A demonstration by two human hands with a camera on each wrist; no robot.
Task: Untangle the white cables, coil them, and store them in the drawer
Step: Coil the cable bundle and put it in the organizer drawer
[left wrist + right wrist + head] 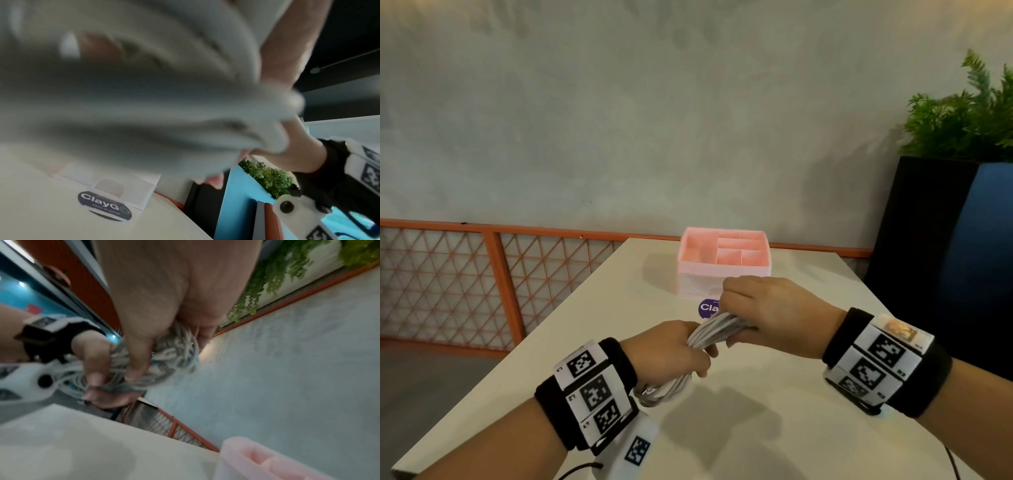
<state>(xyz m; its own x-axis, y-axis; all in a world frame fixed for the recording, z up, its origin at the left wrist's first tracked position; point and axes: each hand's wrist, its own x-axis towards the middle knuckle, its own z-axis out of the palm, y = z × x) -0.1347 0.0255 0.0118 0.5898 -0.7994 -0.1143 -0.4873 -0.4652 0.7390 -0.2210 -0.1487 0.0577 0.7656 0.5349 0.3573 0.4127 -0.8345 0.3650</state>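
Observation:
A bundle of coiled white cables (pixel 710 334) hangs above the white table (pixel 774 428), gripped at both ends. My left hand (pixel 671 353) grips its near part, and loops (pixel 664 392) stick out below that wrist. My right hand (pixel 763 308) is curled over the far end. In the right wrist view the cables (pixel 176 352) show as a twisted wad between both hands. The left wrist view is filled by blurred cable (pixel 144 97). The pink drawer organiser (pixel 726 260) stands behind the hands, with open compartments on top and a white drawer front (pixel 123 188) that looks shut.
A round purple sticker (pixel 707 308) lies on the table before the organiser. An orange mesh railing (pixel 493 274) runs along the left and back. A dark planter (pixel 935 274) with green fern leaves stands at the right. A grey wall is behind.

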